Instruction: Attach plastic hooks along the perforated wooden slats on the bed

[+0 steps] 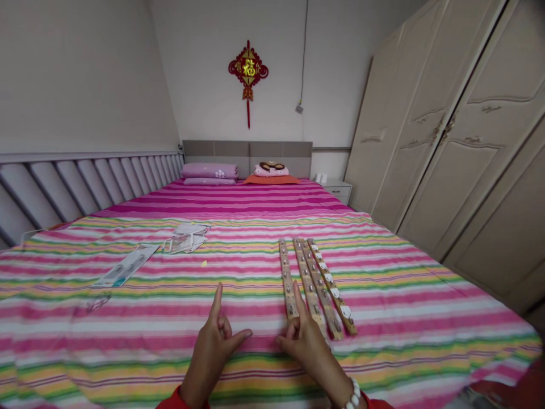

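Note:
Both hands are raised over a striped bedspread (242, 272). My left hand (217, 338) holds nothing; its index finger points up and its thumb sticks out to the right, with the other fingers curled. My right hand (304, 338) is likewise empty, index finger extended and thumb towards the left. Beyond and beside it lie wooden strips with metal hooks: one on the left (286, 272), two close together in the middle (305, 272) (319, 278), and one at the right (334, 289) with white round pieces. My right hand covers part of the nearer ends.
On the left of the bed are a flat clear package (128, 266), white packets (187, 237), a small tangled item (99, 301) and a yellow scrap (204, 263). Folded bedding (210, 170) lies by the headboard (225, 149). A wardrobe (451, 130) stands on the right.

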`<state>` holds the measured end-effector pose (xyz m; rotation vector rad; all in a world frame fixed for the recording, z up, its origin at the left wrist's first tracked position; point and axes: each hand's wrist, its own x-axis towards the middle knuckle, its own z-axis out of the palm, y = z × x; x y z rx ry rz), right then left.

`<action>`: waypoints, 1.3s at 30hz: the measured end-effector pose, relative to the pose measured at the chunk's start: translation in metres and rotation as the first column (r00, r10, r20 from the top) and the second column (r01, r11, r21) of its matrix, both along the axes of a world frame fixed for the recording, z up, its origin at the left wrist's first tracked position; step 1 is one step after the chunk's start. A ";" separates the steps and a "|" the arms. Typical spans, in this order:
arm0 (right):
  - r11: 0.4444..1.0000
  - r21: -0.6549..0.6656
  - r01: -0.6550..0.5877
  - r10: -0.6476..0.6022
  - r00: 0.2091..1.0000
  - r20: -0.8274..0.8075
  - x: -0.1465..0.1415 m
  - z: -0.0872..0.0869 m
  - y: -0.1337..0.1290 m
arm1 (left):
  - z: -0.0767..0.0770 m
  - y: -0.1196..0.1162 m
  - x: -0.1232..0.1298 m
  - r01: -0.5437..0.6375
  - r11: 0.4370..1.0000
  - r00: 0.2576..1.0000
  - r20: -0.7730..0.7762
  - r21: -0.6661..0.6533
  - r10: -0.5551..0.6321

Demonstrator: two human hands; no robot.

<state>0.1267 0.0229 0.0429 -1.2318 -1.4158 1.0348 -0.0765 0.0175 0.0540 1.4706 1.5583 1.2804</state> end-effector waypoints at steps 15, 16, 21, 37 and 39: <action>0.945 -0.037 0.326 -0.328 0.931 -0.162 0.041 -0.049 -0.064 | -0.100 0.008 0.096 0.414 0.827 0.810 0.567 -0.379 -0.146; 0.946 -0.056 0.320 -0.325 0.927 -0.186 0.039 -0.058 -0.065 | -0.103 0.011 0.098 0.419 0.821 0.801 0.584 -0.387 -0.133; 0.921 -0.343 0.185 -0.338 0.816 -0.469 0.025 -0.096 -0.054 | -0.097 0.011 0.099 0.508 0.795 0.693 0.706 -0.331 -0.148; 0.833 -0.442 -0.332 -0.187 0.583 -0.790 -0.055 -0.056 -0.010 | -0.075 -0.023 0.055 0.240 0.932 0.898 0.427 -0.272 -0.107; 0.855 -0.428 -0.293 -0.203 0.570 -0.796 -0.063 -0.055 -0.001 | -0.069 -0.022 0.046 0.082 0.977 0.972 0.233 -0.196 -0.035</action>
